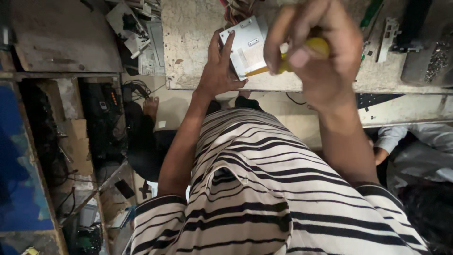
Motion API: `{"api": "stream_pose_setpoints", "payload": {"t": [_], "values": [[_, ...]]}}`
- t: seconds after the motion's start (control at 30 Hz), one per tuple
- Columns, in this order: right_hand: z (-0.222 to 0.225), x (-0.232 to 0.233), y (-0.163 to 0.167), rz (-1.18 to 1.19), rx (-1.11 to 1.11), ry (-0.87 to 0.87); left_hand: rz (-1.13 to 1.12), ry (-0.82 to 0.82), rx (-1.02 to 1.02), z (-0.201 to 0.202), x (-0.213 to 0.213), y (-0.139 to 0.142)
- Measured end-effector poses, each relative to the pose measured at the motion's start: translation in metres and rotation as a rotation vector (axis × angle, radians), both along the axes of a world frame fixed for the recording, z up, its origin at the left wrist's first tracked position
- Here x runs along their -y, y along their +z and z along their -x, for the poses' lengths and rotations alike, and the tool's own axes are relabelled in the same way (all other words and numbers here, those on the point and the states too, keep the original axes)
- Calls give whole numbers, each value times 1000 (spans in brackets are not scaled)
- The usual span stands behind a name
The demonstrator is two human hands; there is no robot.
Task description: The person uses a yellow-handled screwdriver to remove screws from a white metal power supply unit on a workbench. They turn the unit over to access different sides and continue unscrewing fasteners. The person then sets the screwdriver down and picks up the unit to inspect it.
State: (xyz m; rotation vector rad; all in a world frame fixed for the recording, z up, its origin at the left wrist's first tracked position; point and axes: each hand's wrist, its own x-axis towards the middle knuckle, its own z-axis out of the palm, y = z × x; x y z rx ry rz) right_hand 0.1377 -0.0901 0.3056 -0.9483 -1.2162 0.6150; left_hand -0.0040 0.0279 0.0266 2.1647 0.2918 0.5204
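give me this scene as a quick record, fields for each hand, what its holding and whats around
left hand: left hand steadies a flat silver metal drive case at its left edge
right hand: right hand closed around a yellow-handled screwdriver, raised near the camera
surface: worn pale workbench
nearby on bench: metal bracket to the right
left of bench: cluttered shelves with cables
other person: white sleeve at lower right
clothing: striped shirt
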Motion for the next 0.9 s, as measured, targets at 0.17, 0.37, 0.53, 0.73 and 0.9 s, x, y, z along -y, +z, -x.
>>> {"api": "stream_pose_setpoints", "payload": {"t": [0.17, 0.37, 0.53, 0.73, 0.9], "values": [[48, 9, -13, -31, 88, -454, 16, 14, -19, 1, 3, 4], [68, 3, -32, -182, -40, -596, 77, 87, -63, -2, 14, 5], [27, -11, -23, -169, -266, 64, -5, 78, -15, -4, 13, 1], [11, -4, -10, -41, -379, 405, -17, 88, -33, -5, 14, 0], [12, 9, -12, -28, -208, 180, -32, 68, -16, -2, 14, 3]]}}
